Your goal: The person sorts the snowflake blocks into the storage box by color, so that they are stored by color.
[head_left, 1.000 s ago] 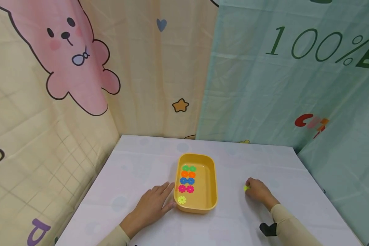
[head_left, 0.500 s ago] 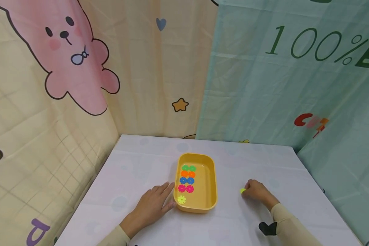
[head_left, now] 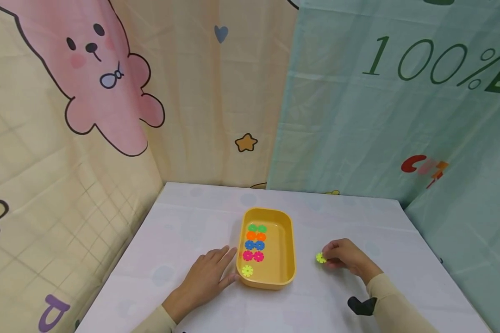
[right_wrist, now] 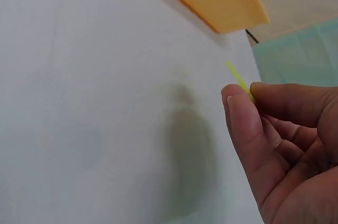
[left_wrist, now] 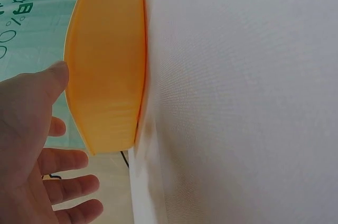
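Note:
My right hand [head_left: 347, 260] pinches a flat yellow-green flower-shaped piece [head_left: 321, 257] between thumb and forefinger, to the right of the yellow tray [head_left: 289, 249]. Seen edge-on in the right wrist view, the piece [right_wrist: 238, 78] sticks out past the fingertips, above the tabletop. My left hand [head_left: 206, 275] lies at the tray's left side with fingers extended; in the left wrist view the thumb [left_wrist: 59, 73] touches the rim. Inside the tray, along its left half, sit pairs of green [head_left: 257, 228], orange [head_left: 256, 236], blue [head_left: 255, 245] and pink [head_left: 253, 255] flower pieces. One yellow flower piece [head_left: 247, 271] lies nearest me.
A white cloth covers the table [head_left: 191, 217]. Printed curtains [head_left: 208, 92] hang behind it and at both sides. Below my right forearm, a black patch [head_left: 361, 306] shows beside the sleeve.
My right hand has moved a little left, toward the tray, and turned the yellow-green piece so its flower face shows. The left hand and the tray stay in place.

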A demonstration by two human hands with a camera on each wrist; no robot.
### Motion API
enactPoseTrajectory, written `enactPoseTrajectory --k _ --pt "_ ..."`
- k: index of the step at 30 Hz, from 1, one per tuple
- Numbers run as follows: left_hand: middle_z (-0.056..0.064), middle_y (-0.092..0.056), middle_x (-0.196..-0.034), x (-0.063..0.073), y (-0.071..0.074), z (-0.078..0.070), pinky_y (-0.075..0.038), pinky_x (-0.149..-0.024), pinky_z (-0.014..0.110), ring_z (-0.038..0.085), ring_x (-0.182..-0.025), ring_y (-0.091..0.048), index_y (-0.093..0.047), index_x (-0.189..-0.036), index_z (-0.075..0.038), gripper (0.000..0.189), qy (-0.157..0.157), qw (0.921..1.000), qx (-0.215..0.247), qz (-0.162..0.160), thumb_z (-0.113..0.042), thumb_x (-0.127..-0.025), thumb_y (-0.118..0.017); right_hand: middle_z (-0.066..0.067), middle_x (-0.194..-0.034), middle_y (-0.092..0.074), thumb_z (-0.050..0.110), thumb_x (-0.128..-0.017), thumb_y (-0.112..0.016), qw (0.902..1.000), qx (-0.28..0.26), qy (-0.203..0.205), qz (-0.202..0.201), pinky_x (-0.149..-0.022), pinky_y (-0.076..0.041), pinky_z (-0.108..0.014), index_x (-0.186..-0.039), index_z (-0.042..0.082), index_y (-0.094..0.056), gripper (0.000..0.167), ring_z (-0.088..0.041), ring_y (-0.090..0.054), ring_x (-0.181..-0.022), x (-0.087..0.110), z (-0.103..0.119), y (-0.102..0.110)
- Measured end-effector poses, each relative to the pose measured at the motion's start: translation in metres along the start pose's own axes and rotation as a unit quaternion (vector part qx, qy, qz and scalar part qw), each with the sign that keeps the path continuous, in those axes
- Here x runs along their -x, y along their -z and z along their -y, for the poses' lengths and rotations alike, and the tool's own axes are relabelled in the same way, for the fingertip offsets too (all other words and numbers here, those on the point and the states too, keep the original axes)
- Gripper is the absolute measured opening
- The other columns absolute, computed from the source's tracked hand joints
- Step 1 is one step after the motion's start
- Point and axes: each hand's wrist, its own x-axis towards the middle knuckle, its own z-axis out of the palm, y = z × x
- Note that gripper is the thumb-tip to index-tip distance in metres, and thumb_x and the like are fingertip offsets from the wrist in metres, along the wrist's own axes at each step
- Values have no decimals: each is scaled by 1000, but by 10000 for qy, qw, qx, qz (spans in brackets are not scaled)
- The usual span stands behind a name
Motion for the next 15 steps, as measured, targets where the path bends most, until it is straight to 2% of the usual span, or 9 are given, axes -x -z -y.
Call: enactPoseTrajectory --k 6,11,15 --pt "11 -45 -158 -1 1 0 -43 -107 56 35 -143 -43 -44 -155 -17 73 -9 10000 -70 -34 -61 -98 -56 -14 -97 -69 8 -98 -66 9985 -535 128 -47 -73 -62 -31 -110 -6 -66 18 -20 -69 -76 -3 27 3" --pt "11 -43 -160 0 0 0 -43 -107 56 36 -146 -39 -46 -154 -17 71 -133 9998 -87 -135 -58 -98 -58 -15 -100 -71 10 -99 -66 9971 -732 199 -8 -77 -62 -33 -114 -4 -66 21 -26 -73 -82 -4 53 -7" --pt "10 -41 -161 0 -1 0 -43 -107 55 35 -147 -38 -45 -155 -17 70 -181 9997 -109 -127 -59 -99 -55 -15 -100 -71 11 -99 -67 9957 -847 350 119 -78 -62 -34 -114 -4 -66 21 -25 -74 -82 -6 67 -19"
